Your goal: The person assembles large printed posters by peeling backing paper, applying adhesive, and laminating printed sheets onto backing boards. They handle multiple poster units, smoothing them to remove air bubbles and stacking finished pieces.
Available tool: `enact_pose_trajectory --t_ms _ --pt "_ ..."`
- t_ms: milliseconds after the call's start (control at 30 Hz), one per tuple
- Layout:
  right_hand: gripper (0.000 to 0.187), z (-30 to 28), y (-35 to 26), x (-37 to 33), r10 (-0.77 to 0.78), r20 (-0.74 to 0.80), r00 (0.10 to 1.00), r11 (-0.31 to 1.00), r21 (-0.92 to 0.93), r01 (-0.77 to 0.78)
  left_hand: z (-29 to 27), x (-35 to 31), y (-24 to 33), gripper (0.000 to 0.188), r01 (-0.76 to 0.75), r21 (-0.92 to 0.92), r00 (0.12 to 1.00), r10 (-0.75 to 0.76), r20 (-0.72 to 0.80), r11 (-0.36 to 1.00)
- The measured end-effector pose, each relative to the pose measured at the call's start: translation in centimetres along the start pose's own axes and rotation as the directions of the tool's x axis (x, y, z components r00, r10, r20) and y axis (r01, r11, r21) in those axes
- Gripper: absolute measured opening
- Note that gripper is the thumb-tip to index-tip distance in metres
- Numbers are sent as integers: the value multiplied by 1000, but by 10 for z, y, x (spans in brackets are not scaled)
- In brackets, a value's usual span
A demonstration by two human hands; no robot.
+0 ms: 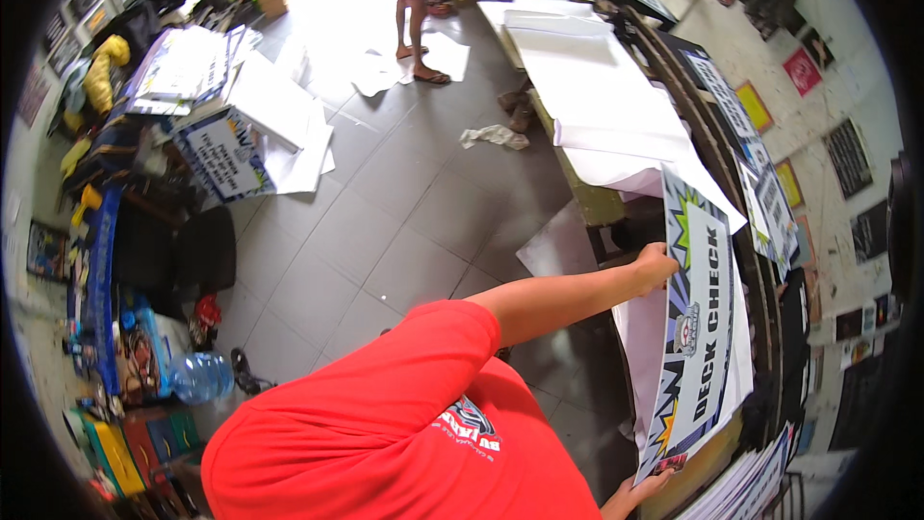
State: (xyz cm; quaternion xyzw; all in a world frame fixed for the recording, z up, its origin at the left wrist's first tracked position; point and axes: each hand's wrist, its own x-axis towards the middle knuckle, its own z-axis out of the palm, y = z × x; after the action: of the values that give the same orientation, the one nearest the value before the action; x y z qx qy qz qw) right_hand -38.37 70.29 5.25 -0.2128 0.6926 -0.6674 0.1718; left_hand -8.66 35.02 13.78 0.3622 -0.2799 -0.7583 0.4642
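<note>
A long printed sign board (688, 327) with a white panel, bold dark lettering and a blue, green and yellow burst pattern is held at the right side. My left hand (656, 267) is closed on its near long edge toward the far end, with the arm stretched across from the red sleeve. My right hand (647, 491) grips the board's near corner at the lower edge, and only part of that hand shows. Beneath the board, white sheets (739, 366) partly stick out on the bench.
A long bench with white sheeting (616, 77) runs along the right wall. Stacked boards (741, 486) stand at the lower right. Printed signs (226, 154) pile up at left, near a chair (205, 248) and a water bottle (200, 377). A person (409, 10) stands on the tiled floor.
</note>
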Motion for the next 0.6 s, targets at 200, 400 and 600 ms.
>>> enact_pose_trajectory --t_ms 200,400,600 --pt "52 -5 -64 -66 112 -88 990 994 2 -112 -2 -22 -33 34 98 -24 989 -95 109 995" --pt "49 -46 -35 -18 256 226 940 960 53 -274 -17 -15 -48 56 176 75 943 -190 275 982" --pt "37 -103 -4 35 293 195 936 956 -65 -286 -82 46 -41 85 303 -629 949 -165 269 716"
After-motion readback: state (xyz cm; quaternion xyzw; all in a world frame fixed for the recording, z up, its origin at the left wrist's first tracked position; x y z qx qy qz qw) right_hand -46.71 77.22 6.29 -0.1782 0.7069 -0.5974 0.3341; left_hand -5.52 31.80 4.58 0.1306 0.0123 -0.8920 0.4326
